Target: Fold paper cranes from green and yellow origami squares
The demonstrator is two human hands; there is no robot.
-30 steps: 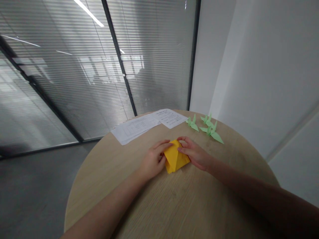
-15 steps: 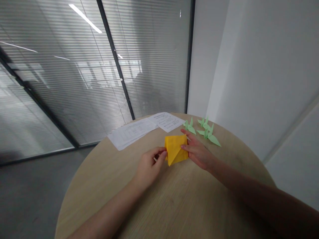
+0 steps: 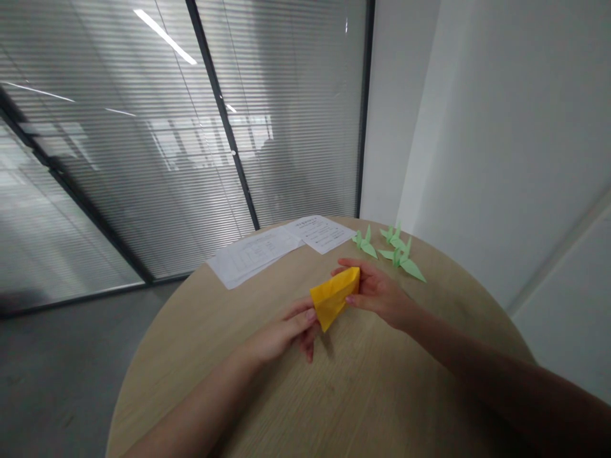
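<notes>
A folded sheet of yellow origami paper [image 3: 333, 298] is held above the table between both hands, one corner pointing down toward me. My left hand [image 3: 291, 327] pinches its left edge, thumb on the near face and other fingers behind or below. On the right side, my right hand [image 3: 375, 289] grips the paper with the thumb in front; its other fingers pass behind and are partly hidden. Three pale green paper cranes stand beyond my right hand: one on the left [image 3: 365, 244], one at the back [image 3: 393, 238] and one in front [image 3: 405, 261].
White printed sheets [image 3: 258, 251] lie overlapping at the far side of the round wooden table [image 3: 191, 369]. Behind the table stands a glass partition with blinds [image 3: 305, 127]; a white wall [image 3: 515, 140] rises on the right.
The yellow paper has turned from a squarish shape to a tilted, triangular-looking one and sits slightly lower. My left hand has shifted down, its fingers more stretched out.
</notes>
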